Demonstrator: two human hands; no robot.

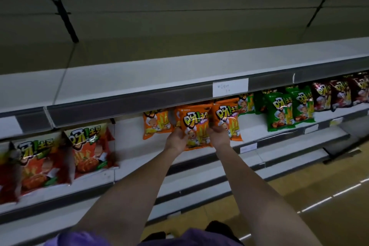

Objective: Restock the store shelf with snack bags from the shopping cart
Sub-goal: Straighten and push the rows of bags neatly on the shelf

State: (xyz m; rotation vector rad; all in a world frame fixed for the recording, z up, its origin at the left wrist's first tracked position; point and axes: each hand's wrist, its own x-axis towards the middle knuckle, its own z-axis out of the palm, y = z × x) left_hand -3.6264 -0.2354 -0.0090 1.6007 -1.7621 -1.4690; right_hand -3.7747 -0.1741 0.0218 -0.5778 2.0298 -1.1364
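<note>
At centre frame the left hand (176, 139) and right hand (218, 136) pinch an orange snack bag (196, 129) by its lower side edges on the shelf (199, 153); likely light, puffy, crinkly – slippery film, so seams seem the surest hold.

An orange snack bag (196, 128) stands upright at the shelf (139, 158) front edge, seemingly overlapping two matching orange bags (227, 120) behind.

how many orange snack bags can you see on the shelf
3: one at the left, one in the middle gripped by the left hand and right hand, one at the right. More may hide behind them.
</note>
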